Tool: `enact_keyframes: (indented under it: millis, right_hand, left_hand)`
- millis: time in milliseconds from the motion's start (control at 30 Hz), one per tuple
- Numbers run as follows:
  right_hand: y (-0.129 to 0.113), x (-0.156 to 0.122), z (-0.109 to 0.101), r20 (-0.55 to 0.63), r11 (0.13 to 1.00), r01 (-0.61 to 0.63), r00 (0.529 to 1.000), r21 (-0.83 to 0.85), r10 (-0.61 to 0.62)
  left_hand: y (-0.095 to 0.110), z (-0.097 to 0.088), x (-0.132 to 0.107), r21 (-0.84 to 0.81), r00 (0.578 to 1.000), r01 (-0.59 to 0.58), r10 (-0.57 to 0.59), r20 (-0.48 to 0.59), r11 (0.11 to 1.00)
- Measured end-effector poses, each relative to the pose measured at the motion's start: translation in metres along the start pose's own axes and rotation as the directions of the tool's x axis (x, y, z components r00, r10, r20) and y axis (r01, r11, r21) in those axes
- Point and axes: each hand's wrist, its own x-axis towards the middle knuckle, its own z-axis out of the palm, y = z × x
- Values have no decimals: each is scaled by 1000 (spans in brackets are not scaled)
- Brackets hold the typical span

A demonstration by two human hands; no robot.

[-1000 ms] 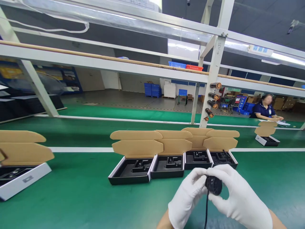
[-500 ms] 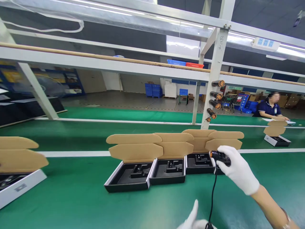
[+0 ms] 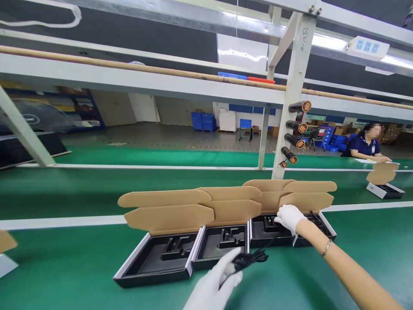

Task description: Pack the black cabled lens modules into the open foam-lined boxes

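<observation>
My left hand (image 3: 219,280), in a white glove, is closed around a bundled black cable (image 3: 250,259) in front of the second box (image 3: 222,260). From the bundle, the cord runs up towards my right hand (image 3: 290,218), also gloved in white. That hand is lowered over the third box (image 3: 271,241), fingers bent down at its black insert. The black cylindrical device under it is mostly hidden by the hand. Right of it, the fourth box (image 3: 329,230) has dark parts inside. At the row's left end lies another open box (image 3: 155,275) with a black insert.
The boxes' brown lids (image 3: 171,218) stand upright on the green table (image 3: 80,258). Behind them rises a white post (image 3: 295,64) with several black cylinders (image 3: 298,127) attached. Another open box (image 3: 383,190) lies far right, near a seated person (image 3: 364,144).
My right hand has brought the black device down and left into the third box. My left hand has come up and left, showing the bundled cable. The view has shifted slightly.
</observation>
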Motion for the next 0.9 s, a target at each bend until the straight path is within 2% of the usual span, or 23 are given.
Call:
enact_keyframes:
  millis: [67, 100, 167, 200, 267, 333, 400, 433, 467, 500, 533, 600, 633, 700, 767, 833, 900]
  right_hand:
    - [-11, -13, -21, -4, 992, 93, 996, 83, -93]
    - [-18, -22, -32, -20, 970, 166, 986, 178, -166]
    - [-36, -43, -52, -83, 863, 290, 956, 414, -281]
    - [-44, -52, -59, -129, 800, 306, 951, 515, -281]
    - [-57, -64, -64, -189, 718, 236, 971, 655, -147]
    - [-61, -66, -58, -191, 616, 137, 981, 775, 22]
    - [-55, -61, -46, -161, 462, 94, 981, 882, 108]
    - [-49, -58, -39, -167, 412, 96, 976, 906, 140]
    - [-42, -55, -33, -197, 407, 108, 963, 907, 182]
    - [-34, -53, -29, -249, 452, 125, 942, 883, 225]
    - [-26, -52, -25, -317, 534, 144, 915, 833, 248]
    - [-10, -51, -21, -437, 721, 181, 881, 669, 184]
    - [-3, -51, -20, -447, 794, 187, 887, 578, 116]
    - [8, -49, -16, -343, 907, 148, 939, 394, -4]
    - [15, -44, -9, -142, 981, 72, 989, 179, -47]
    - [17, -35, 1, 8, 999, 54, 998, 3, -55]
    - [14, -22, 9, 79, 994, 85, 994, -66, -80]
  left_hand:
    - [33, -3, 9, 146, 992, -123, 117, 45, 982]
    - [46, -3, 16, 196, 977, -207, 192, 92, 959]
    - [68, 2, 33, 273, 920, -386, 345, 187, 881]
    - [75, 7, 43, 302, 889, -455, 410, 202, 838]
    - [83, 21, 64, 336, 861, -508, 483, 163, 793]
    - [83, 40, 83, 313, 874, -484, 471, 122, 817]
    - [79, 58, 97, 257, 887, -454, 407, 216, 853]
    - [77, 65, 102, 233, 878, -447, 373, 301, 864]
    - [74, 70, 106, 216, 859, -438, 336, 387, 873]
    - [73, 74, 110, 209, 832, -430, 296, 469, 878]
    - [72, 76, 114, 216, 802, -424, 254, 541, 879]
    - [71, 77, 124, 271, 747, -427, 168, 643, 863]
    - [71, 77, 131, 311, 726, -442, 132, 675, 841]
    - [69, 77, 144, 400, 701, -498, 85, 708, 770]
    - [62, 79, 156, 482, 695, -558, 63, 716, 676]
    - [50, 83, 161, 559, 710, -599, 57, 702, 573]
    - [37, 87, 157, 631, 741, -619, 82, 666, 467]
